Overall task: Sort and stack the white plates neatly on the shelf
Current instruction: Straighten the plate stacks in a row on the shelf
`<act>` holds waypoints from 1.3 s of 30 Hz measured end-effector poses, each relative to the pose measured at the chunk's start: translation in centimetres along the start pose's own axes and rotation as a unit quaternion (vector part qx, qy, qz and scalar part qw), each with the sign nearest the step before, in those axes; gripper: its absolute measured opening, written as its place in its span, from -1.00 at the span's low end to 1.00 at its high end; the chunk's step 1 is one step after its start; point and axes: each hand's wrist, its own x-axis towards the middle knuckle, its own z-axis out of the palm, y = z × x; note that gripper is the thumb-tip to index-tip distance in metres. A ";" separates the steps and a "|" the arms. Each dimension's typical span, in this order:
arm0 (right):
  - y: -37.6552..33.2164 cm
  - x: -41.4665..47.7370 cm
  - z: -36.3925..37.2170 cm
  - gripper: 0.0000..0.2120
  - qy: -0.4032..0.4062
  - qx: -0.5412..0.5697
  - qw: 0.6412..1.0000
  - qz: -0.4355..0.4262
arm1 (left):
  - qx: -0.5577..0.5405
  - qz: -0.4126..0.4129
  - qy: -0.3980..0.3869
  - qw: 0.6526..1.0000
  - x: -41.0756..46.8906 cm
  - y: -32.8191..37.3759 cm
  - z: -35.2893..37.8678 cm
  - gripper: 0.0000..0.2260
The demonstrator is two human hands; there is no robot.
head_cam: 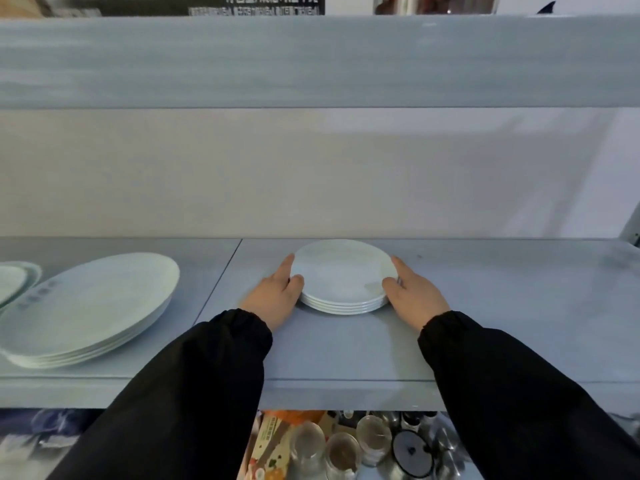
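A stack of several small round white plates [343,275] rests on the grey shelf [485,306], near its back wall. My left hand [275,292] grips the stack's left rim, thumb on the top plate. My right hand [414,292] grips the right rim the same way. Both arms wear black sleeves. To the left on the same shelf lies a stack of large oval white plates [90,306], its top plate tilted. Another white plate [14,282] shows at the far left edge, partly cut off.
An upper shelf board [311,60] hangs overhead across the whole width. Below the shelf's front edge [346,393] a lower level holds glass jars [311,445], metal lids and packets. Bare shelf surface lies to the right of the small stack.
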 end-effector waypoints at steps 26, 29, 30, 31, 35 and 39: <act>-10.7 -7.7 9.0 -0.52 -0.026 -0.055 0.998 -0.030 | 0.188 0.038 0.010 0.981 -10.2 -9.7 -9.8 -0.72; -10.9 -8.1 8.9 -0.54 -0.015 -0.054 0.998 -0.025 | 0.153 0.086 0.029 0.984 -10.2 -9.7 -9.6 -0.49; -10.9 -8.1 8.9 -0.54 -0.012 -0.053 0.998 -0.022 | 0.170 0.104 0.041 0.979 -10.1 -9.8 -9.6 -0.48; -10.9 -8.1 8.9 -0.54 -0.009 -0.050 0.999 -0.019 | 0.164 0.108 0.037 0.980 -10.0 -10.0 -9.5 -0.48; -10.8 -8.3 8.7 -0.59 0.004 -0.036 0.999 -0.016 | 0.121 0.085 0.005 0.989 -9.4 -10.3 -9.4 -0.52; -10.8 -8.3 8.5 -0.60 0.016 -0.014 1.000 0.000 | 0.076 0.059 -0.014 0.995 -9.5 -10.1 -9.5 -0.48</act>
